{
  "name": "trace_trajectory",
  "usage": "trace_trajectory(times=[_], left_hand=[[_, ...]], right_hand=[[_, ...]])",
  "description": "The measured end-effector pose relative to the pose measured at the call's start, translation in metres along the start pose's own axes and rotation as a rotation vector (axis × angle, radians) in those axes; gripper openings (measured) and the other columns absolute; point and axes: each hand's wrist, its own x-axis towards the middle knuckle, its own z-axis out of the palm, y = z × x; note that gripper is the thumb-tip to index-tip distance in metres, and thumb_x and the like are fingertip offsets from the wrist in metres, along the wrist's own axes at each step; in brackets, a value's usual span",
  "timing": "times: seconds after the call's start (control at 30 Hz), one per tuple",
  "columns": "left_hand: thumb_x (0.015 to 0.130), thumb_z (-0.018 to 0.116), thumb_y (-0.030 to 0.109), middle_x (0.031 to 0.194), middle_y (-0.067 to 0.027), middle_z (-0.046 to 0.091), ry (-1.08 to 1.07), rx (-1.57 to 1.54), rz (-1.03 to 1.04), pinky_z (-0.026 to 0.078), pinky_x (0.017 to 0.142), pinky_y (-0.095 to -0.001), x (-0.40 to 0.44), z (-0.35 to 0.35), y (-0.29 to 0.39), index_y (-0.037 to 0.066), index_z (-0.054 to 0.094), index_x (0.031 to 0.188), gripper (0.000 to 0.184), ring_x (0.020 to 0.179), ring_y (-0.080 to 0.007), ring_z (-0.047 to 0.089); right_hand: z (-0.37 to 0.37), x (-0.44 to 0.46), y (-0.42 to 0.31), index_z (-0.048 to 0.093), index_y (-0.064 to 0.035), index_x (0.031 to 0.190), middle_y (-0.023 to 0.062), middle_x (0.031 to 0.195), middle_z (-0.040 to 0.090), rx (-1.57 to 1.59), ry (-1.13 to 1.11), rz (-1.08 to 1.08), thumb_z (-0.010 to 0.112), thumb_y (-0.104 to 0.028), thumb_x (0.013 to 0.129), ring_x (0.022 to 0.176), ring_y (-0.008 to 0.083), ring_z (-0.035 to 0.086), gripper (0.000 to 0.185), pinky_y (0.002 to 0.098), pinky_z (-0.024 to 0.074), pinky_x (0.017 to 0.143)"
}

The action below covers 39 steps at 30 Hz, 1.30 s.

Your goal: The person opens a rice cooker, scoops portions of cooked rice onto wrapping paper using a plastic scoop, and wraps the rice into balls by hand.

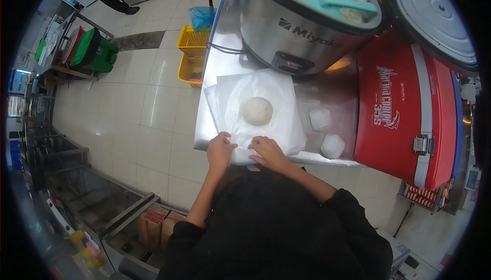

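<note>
A round mound of rice sits on a stack of white wrapping paper on the metal table. At the near edge of the top sheet, my left hand pinches the paper on the left side. My right hand grips the same edge a little to the right, its fingers curled. Neither hand touches the rice. Right of the stack lie two small white paper-wrapped bundles, one nearer the table's front edge.
Behind the paper stands a large Miyako rice cooker, full of rice with a turquoise scoop in it. A red cooler box borders the right side, a grey lid on top. Yellow crates stand beyond the table's left edge.
</note>
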Motion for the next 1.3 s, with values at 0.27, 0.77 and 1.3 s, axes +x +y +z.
trace_trajectory(times=[0.27,0.77,1.3], left_hand=[[0.071,0.068,0.012,0.074,-0.0097,0.060,0.079,-0.191,0.141,0.044,0.061,-0.0327,-0.002,0.002,-0.011,0.002,0.062,0.088,0.021,0.066,-0.0244,0.056],[0.070,0.061,0.015,0.083,-0.0149,0.059,0.309,0.309,0.714,0.045,0.070,-0.0394,-0.001,0.032,-0.020,0.002,0.061,0.089,0.023,0.075,-0.0319,0.055],[0.071,0.056,0.004,0.096,-0.0043,0.062,-0.057,0.057,0.842,0.043,0.084,-0.0340,0.004,-0.049,-0.034,0.013,0.067,0.078,0.016,0.095,-0.0247,0.055]], right_hand=[[0.010,0.004,0.007,0.060,-0.0121,0.085,0.0016,0.091,0.052,0.062,-0.004,0.096,0.068,-0.023,0.070,0.088,0.0214,0.051,0.021,0.0362,0.0382,0.073],[-0.015,-0.002,0.005,0.053,-0.0068,0.089,0.0065,0.093,0.053,-0.435,0.198,-0.195,0.059,-0.014,0.069,0.085,0.0198,0.052,0.022,0.0307,0.0408,0.065],[-0.068,-0.067,0.043,0.060,-0.0058,0.084,0.0086,0.091,0.057,-0.103,0.043,0.139,0.063,-0.008,0.072,0.089,0.0200,0.053,0.013,0.0297,0.0394,0.073]])
